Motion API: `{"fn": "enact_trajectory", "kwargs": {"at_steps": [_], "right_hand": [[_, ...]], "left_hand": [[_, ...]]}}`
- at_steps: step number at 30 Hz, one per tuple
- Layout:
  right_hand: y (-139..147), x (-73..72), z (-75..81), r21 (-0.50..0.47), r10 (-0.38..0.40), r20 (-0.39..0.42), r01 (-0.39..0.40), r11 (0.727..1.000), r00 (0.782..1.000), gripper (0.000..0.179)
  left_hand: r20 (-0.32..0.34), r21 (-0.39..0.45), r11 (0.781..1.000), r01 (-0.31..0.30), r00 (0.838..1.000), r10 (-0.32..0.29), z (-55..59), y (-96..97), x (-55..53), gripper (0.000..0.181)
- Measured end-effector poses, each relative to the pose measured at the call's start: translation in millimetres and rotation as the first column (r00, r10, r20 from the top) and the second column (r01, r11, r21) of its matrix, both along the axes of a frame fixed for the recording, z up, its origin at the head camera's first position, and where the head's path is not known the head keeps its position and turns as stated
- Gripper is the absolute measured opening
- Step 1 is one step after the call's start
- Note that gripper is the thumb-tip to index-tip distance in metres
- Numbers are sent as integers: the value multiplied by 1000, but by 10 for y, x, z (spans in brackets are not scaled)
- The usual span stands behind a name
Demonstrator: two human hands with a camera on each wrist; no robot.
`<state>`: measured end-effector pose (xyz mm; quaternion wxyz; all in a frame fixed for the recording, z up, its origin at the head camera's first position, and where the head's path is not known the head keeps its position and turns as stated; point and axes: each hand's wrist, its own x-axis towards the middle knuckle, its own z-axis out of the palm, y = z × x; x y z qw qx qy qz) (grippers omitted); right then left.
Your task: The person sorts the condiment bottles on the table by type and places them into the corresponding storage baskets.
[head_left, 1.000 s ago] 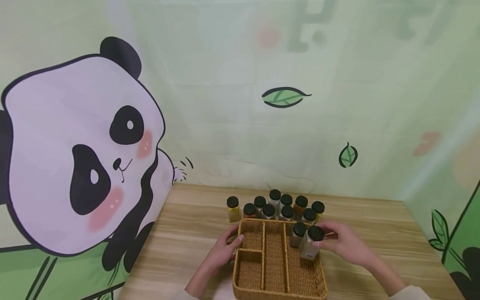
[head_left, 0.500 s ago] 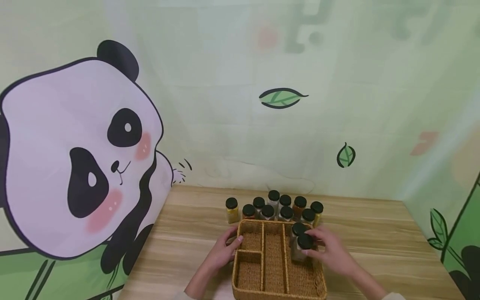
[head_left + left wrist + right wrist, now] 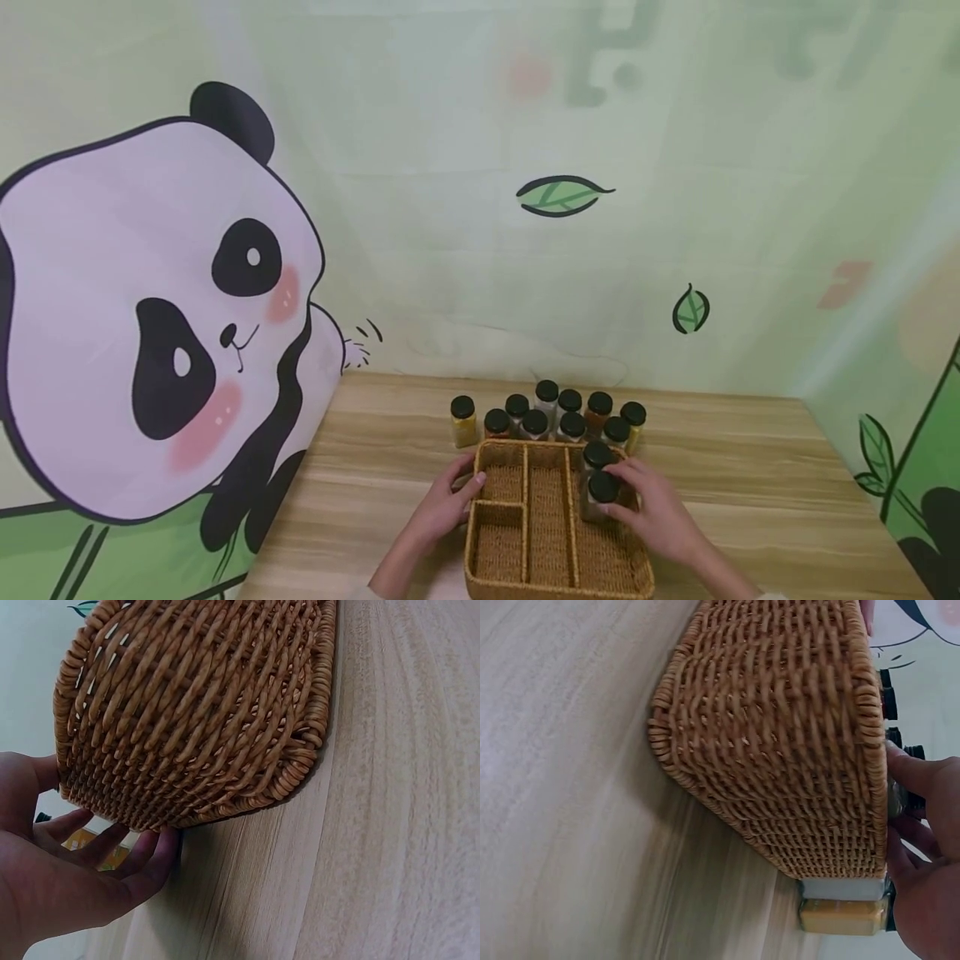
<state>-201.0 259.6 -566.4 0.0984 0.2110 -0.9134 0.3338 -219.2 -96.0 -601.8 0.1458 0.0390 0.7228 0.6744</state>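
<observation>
A wicker basket (image 3: 558, 592) with several compartments sits on the wooden table. My left hand (image 3: 442, 504) holds its left side, thumb at the rim and fingers along the outer wall, as the left wrist view of the woven wall (image 3: 202, 712) shows. With thumb and fingers my right hand (image 3: 654, 508) grips a black-capped spice jar (image 3: 602, 487) near its top, inside the right-hand compartment. Directly behind it, a second black-capped jar (image 3: 597, 454) stands in that compartment's far end. In the right wrist view the basket wall (image 3: 772, 727) hides most of the held jar.
Behind the basket stand several black-capped spice jars, among them a yellow one (image 3: 464, 423) at the left and another yellow one (image 3: 634, 421) at the right. A wall with a panda picture (image 3: 225, 333) rises behind the table (image 3: 390, 417).
My right hand has brought the jar leftward and down into the right compartment, in front of the other jar. The left hand has stayed on the basket.
</observation>
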Motion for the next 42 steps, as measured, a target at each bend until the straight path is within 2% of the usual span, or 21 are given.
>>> {"fn": "enact_trajectory", "kwargs": {"at_steps": [11, 15, 18, 24, 34, 39, 42], "right_hand": [[-5, -24, -73, 15, 29, -112, -27, 1000, 993, 49], [5, -45, -60, 57, 35, -139, -27, 998, 990, 49], [25, -46, -37, 97, 23, -120, -12, 995, 992, 49], [24, -39, -9, 104, 1, -60, 5, 995, 998, 47], [-19, -45, 7, 134, 4, -54, 4, 991, 999, 43], [-12, -47, 83, 173, 13, -6, -12, 985, 1000, 42], [-22, -52, 119, 193, 20, 31, -26, 981, 999, 44]], "left_hand": [[4, -15, 1000, -7, 1000, 7, -11, -13, -44, 72], [-6, -17, 1000, -9, 1000, 8, -1, 6, -68, 71], [-16, -19, 1000, -3, 1000, 3, 9, 31, -74, 70], [-23, -17, 1000, 5, 1000, -6, 30, 53, -73, 67], [20, -4, 1000, -5, 1000, 5, 26, 36, -78, 67], [54, 0, 1000, -3, 999, 3, 28, 38, -61, 68], [51, -20, 1000, -2, 999, 3, 36, 18, -51, 67]]}}
